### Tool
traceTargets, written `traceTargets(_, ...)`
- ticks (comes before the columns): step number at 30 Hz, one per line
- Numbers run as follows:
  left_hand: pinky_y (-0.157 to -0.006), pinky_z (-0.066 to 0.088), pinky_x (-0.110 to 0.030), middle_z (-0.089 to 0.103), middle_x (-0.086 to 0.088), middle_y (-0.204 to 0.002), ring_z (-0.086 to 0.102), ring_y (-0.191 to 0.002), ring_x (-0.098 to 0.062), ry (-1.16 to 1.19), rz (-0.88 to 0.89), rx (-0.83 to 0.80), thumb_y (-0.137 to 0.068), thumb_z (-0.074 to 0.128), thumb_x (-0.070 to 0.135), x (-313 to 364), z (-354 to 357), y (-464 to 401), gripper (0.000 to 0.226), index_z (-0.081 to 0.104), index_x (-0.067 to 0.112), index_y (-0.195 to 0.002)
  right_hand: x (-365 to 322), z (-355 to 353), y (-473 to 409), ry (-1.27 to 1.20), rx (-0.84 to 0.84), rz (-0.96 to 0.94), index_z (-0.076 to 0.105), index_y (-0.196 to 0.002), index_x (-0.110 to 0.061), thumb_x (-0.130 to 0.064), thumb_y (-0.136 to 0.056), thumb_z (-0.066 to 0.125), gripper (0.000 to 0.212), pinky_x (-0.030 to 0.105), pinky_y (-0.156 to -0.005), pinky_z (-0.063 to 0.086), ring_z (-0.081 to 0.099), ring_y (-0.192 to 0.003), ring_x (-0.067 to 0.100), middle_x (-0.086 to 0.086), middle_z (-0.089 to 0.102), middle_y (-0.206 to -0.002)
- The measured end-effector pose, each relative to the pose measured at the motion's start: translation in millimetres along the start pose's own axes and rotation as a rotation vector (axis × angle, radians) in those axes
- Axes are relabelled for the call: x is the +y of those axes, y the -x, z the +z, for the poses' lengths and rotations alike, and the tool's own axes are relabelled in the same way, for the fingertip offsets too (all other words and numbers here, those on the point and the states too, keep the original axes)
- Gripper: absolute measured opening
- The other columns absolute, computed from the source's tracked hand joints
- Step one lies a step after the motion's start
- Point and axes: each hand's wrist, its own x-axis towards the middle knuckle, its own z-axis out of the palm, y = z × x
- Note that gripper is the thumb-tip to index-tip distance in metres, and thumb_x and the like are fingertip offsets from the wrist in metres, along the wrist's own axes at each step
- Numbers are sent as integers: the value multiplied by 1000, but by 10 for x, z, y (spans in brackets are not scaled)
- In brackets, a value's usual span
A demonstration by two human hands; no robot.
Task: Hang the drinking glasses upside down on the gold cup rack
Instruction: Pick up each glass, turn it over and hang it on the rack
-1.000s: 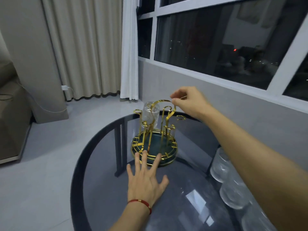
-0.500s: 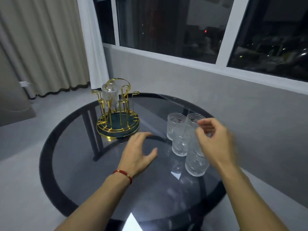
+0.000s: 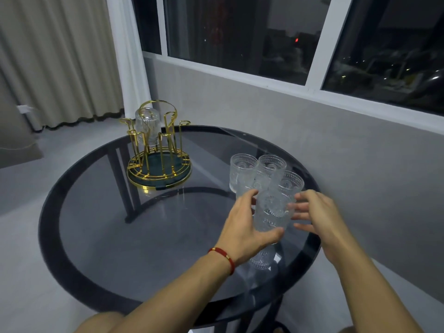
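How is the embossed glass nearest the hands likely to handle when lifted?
The nearest glass looks rigid and breakable, so knocking the three glasses behind seems risky. Its embossed surface probably aids grip. The left hand wraps it; the right hand is open beside it.

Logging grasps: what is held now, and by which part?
The left hand holds a clear embossed drinking glass by its side wall; the right hand holds nothing.

On the round dark glass table (image 3: pixel 101 236), the gold wire cup rack (image 3: pixel 158 152) carries one upturned clear glass (image 3: pixel 147 126). Well to the rack's right, the left hand (image 3: pixel 242 229) grips an embossed clear tumbler (image 3: pixel 272 212); the right hand (image 3: pixel 317 217) hovers open-fingered beside it, with three matching tumblers (image 3: pixel 242 171) just behind.
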Motion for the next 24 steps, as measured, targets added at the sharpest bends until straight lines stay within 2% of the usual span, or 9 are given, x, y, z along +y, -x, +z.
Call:
traceTargets(2,-104,44,-33,49,5,-139,46,-122,-13,-84,29,5,-69,84,48,26,25,8,98,32,25,-149,-22,5,18,0,-12,3,70,-100,-7,-22,-96,51,25,48,-83,60,72,-72,27,15,79,-89)
traceTargets(5,-100,44,-30,56,5,-127,49,-114,-13,-145,55,56,-68,84,46,48,-105,57,93,38,24,-146,-57,44,76,19,-69,-20,74,-96,-5,-22,-94,53,28,48,-81,62,78,-75,34,17,81,-84)
traceTargets(9,-93,45,-15,60,13,-122,56,-110,0,-67,42,109,-61,87,46,23,-549,79,86,49,28,-136,-131,220,171,19,-183,-181,76,-97,-9,-19,-99,59,20,38,-71,63,79,-72,21,11,81,-85)
traceTargets(12,-88,43,-8,61,16,-122,57,-111,2,40,-13,208,-61,88,46,-61,-941,55,77,52,31,-128,-139,544,259,77,-264,-301,76,-106,-22,-26,-102,60,17,33,-75,65,78,-88,14,0,80,-97)
traceTargets(15,-85,44,-7,61,15,-118,58,-107,4,136,-84,320,-62,89,38,-161,-1189,22,73,54,31,-125,-87,914,313,101,-340,-291,65,-133,-28,-40,-102,55,34,41,-94,61,70,-111,12,-6,71,-125)
traceTargets(17,-90,50,-16,63,12,-116,60,-105,5,279,-160,400,-61,88,35,-243,-1313,-2,70,56,30,-123,-117,1192,329,-21,-433,-139,62,-138,-27,-47,-105,50,40,47,-98,59,71,-118,19,-4,70,-133)
traceTargets(20,-91,58,-52,65,2,-116,65,-110,-15,506,-303,434,-57,87,37,-322,-1369,-23,71,59,27,-122,-174,1492,281,-345,-570,102,67,-129,-15,-44,-107,50,40,57,-92,61,76,-107,39,12,79,-119)
traceTargets(22,-90,58,-54,65,2,-118,64,-112,-19,531,-324,448,-58,86,49,-380,-1423,-59,72,59,29,-122,-224,1634,207,-473,-614,96,66,-131,-8,-39,-107,51,41,57,-94,60,75,-110,39,17,77,-123)
traceTargets(24,-89,59,-49,66,2,-114,65,-107,-16,501,-296,493,-71,70,65,-410,-1464,-120,56,59,34,-117,-255,1694,116,-500,-543,8,66,-129,-9,-35,-104,57,38,49,-91,62,75,-113,33,16,75,-127)
